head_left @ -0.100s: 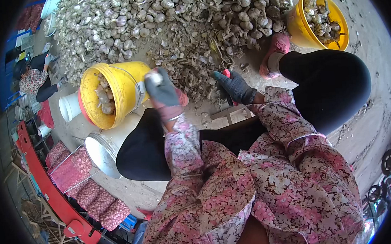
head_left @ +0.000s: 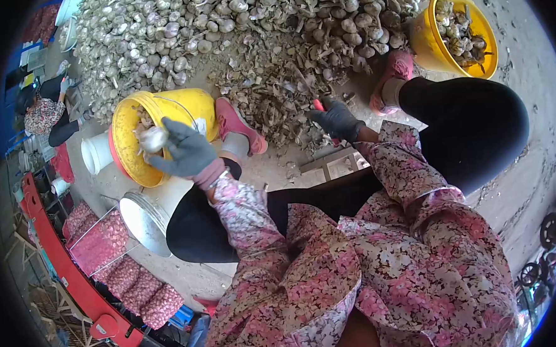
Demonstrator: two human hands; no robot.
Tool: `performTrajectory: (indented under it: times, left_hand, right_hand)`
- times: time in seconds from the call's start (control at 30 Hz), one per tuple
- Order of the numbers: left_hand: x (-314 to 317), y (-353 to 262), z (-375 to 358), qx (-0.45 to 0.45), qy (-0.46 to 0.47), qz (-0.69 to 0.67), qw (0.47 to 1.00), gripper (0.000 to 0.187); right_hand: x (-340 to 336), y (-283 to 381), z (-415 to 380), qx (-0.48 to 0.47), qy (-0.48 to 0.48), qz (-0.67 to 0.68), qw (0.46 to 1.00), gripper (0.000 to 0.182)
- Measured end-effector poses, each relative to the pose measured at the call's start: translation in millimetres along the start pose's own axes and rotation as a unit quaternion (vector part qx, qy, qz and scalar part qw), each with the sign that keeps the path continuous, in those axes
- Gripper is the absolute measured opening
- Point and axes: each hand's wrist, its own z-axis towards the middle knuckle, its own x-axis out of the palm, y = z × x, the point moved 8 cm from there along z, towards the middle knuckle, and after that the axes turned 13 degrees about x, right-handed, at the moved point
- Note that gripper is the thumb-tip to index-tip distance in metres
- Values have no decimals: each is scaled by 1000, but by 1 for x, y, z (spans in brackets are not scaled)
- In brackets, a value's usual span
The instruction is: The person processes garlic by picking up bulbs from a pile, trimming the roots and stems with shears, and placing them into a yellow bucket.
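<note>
My left hand [head_left: 192, 151], in a grey glove, is over the mouth of a tipped yellow bucket [head_left: 183, 109]. A pale garlic bulb [head_left: 153, 140] sits between its thumb and fingertips. More garlic lies inside that bucket, partly hidden by the hand. My right hand [head_left: 339, 121], also gloved, is closed around a red-handled knife [head_left: 318, 105]. What looks like its thin blade points up and left over the dry garlic scraps [head_left: 268, 98]; it blends into them.
A large heap of garlic [head_left: 157, 35] spreads ahead. Another yellow bucket [head_left: 422, 37] with garlic stands at right. Near my left knee are a white bucket [head_left: 143, 221] and filled mesh sacks [head_left: 136, 284]. A red beam [head_left: 62, 247] runs at left; another person [head_left: 45, 113] sits beyond.
My left hand has swung left and down from beside the bucket to its mouth, carrying the garlic bulb. The right hand has barely shifted, still gripping the knife.
</note>
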Motion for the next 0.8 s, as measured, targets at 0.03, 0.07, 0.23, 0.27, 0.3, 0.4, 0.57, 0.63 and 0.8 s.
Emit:
performTrajectory:
  times: [0.03, 0.07, 0.23, 0.27, 0.3, 0.4, 0.57, 0.63, 0.8]
  left_hand:
    - [0, 3, 0, -58, -128, -315, 939, 47]
    - [-15, 10, -1, -58, -136, -310, 939, 47]
    - [-90, 95, -57, -227, -186, 77, 953, 35]
    - [-90, 109, -61, -228, -188, 76, 952, 35]
    - [-82, 128, -65, -264, -145, 73, 951, 37]
    - [-79, 168, -66, -287, -95, 134, 944, 37]
    - [-30, 250, -84, -340, 87, 356, 866, 22]
    - [-24, 306, -116, -356, 204, 405, 817, 31]
    - [12, 362, -162, -260, 461, 707, 468, 89]
  right_hand:
    - [-18, 10, 5, -55, -115, -70, 989, 51]
    - [-32, 17, 6, -105, -224, -139, 959, 53]
    - [-51, 15, 85, 43, -251, -257, 932, 49]
    - [-40, -2, 103, 44, -252, -259, 932, 49]
    - [-15, -11, 110, -35, -215, -286, 933, 46]
    - [65, -28, 68, -207, 113, -282, 930, 36]
    - [39, -80, 6, 216, 87, 167, 958, 37]
    - [13, -74, -22, 212, 67, 253, 942, 40]
    - [-33, -38, -85, 158, 25, 400, 902, 49]
